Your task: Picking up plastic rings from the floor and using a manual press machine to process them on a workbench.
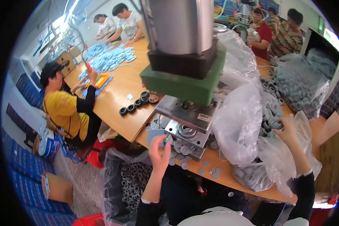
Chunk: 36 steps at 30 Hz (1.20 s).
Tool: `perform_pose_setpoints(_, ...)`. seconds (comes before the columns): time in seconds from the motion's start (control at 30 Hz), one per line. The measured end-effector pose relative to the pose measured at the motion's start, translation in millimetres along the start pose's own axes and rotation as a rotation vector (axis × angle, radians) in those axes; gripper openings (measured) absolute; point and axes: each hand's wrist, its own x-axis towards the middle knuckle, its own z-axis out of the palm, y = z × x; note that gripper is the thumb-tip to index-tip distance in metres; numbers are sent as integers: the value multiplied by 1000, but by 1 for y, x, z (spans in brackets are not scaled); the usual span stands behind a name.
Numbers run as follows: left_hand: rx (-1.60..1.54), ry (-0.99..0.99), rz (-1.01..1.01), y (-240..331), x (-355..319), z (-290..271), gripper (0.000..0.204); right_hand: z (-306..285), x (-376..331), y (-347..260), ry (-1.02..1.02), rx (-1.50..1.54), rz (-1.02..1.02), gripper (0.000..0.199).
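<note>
My left hand (pixel 160 155) is raised just in front of the press's metal die (pixel 187 132), thumb and forefinger curved toward each other. Whatever sits at those fingertips is too small to make out. Loose grey discs (pixel 184 150) lie around the foot of the die, close to this hand. Over at the right, my right hand (pixel 288 132) reaches to an opened clear bag of grey rings (pixel 269 109), its fingers closed at a grey ring (pixel 277 123). Above the die hangs the press head, a green block (pixel 180 83) under a metal cylinder (pixel 179 26).
Clear plastic bags (pixel 239 124) bulge between the press and my right arm. A lined bin of grey rings (pixel 133 184) stands below my left forearm. Black rings (pixel 131 108) line the wooden table (pixel 113 120). A person in yellow (pixel 66 109) works at left; others work at the back.
</note>
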Motion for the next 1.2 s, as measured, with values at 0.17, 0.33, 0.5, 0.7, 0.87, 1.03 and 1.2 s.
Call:
perform_pose_setpoints(0.17,174,94,243,5,25,-4,23,14,-44,-159,-114,567,-169,47)
perform_pose_setpoints(0.33,658,69,93,-58,17,-19,13,76,-51,-257,-71,687,-295,52)
perform_pose_setpoints(0.5,762,-207,29,-85,-6,-26,27,126,-18,-275,-118,685,-128,38)
perform_pose_setpoints(0.7,702,-183,80,-97,2,-24,29,133,-9,-292,20,740,-230,23)
perform_pose_setpoints(0.87,687,-216,61,-96,7,-18,28,121,-26,-277,-179,706,-119,38)
perform_pose_setpoints(1.03,704,-255,104,-102,11,-27,29,49,-66,-202,136,546,-132,29)
perform_pose_setpoints(1.2,712,-297,160,-101,14,-31,30,7,-74,-73,210,378,303,18)
